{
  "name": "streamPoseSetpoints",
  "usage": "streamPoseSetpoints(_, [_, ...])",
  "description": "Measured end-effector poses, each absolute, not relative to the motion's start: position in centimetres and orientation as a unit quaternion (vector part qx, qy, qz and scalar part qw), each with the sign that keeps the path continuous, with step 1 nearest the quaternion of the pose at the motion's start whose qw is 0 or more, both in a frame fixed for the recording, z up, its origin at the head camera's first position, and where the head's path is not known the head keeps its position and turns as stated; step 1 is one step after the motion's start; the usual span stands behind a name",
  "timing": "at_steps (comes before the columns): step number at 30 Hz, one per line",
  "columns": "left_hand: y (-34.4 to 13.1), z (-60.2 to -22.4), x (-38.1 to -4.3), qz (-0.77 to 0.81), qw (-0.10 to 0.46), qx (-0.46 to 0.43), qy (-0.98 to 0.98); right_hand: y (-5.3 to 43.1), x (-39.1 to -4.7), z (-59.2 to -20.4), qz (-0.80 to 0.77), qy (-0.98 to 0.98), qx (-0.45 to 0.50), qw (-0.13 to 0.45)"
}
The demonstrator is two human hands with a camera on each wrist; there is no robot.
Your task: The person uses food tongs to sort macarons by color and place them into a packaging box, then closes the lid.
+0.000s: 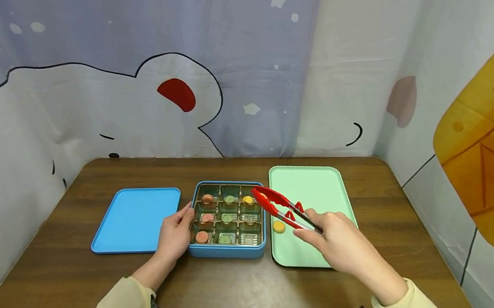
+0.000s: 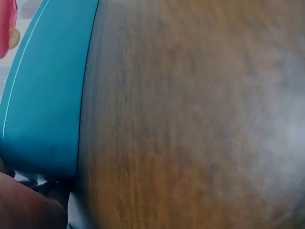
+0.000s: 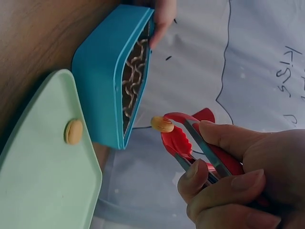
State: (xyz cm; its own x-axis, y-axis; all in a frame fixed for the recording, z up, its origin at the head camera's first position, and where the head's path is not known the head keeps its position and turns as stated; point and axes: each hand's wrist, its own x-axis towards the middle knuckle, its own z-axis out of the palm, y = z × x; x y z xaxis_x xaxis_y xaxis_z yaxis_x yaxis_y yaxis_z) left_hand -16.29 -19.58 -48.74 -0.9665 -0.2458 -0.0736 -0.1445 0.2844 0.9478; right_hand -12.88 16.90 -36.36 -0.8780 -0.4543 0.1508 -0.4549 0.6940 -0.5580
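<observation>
1. Surface point(image 1: 250, 302): wood-grained; clock readings are from the box's centre, 12 away from the person. Widest room runs from the box's front wall out towards 6 o'clock.
2. Green tray point(image 1: 304, 183): at 3 o'clock, just beside the box across a narrow gap; its 12 o'clock edge lies near the surface's far edge.
3. Blue box point(image 1: 228, 252): upright, nine compartments. Left column holds pinkish pieces, middle column green ones, right column a yellow one at 1 o'clock; ribbed floors show in the right column's other two.
4. Blue lid point(image 1: 138, 220): flat at 9 o'clock, near the box.
5. Right hand point(image 1: 335, 237): at 3 o'clock, over the tray; grip closed round the tongs.
6. Left hand point(image 1: 175, 233): against the box's 8 o'clock side; cannot tell whether this grip is curled or straight.
7. Tongs point(image 3: 208, 149): red tips raised above the box, by its 2 o'clock corner in the head view.
8. Pinched macaron point(image 3: 162, 124): yellow, between the tips.
9. Loose macaron point(image 1: 278, 227): yellow, on the tray, near its 9 o'clock edge.
</observation>
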Motion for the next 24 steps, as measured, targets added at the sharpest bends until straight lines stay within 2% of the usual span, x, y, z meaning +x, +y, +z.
streamPoseSetpoints(13, [-19.6,-48.8,-16.3,-0.582,0.048,0.122,-0.802,15.2,-13.2,-36.6,0.302,-0.918,0.257,-0.004])
streamPoseSetpoints(24, [-19.6,-48.9,-16.3,-0.582,0.052,0.119,-0.803,15.9,-13.3,-36.8,0.318,-0.917,0.239,0.009])
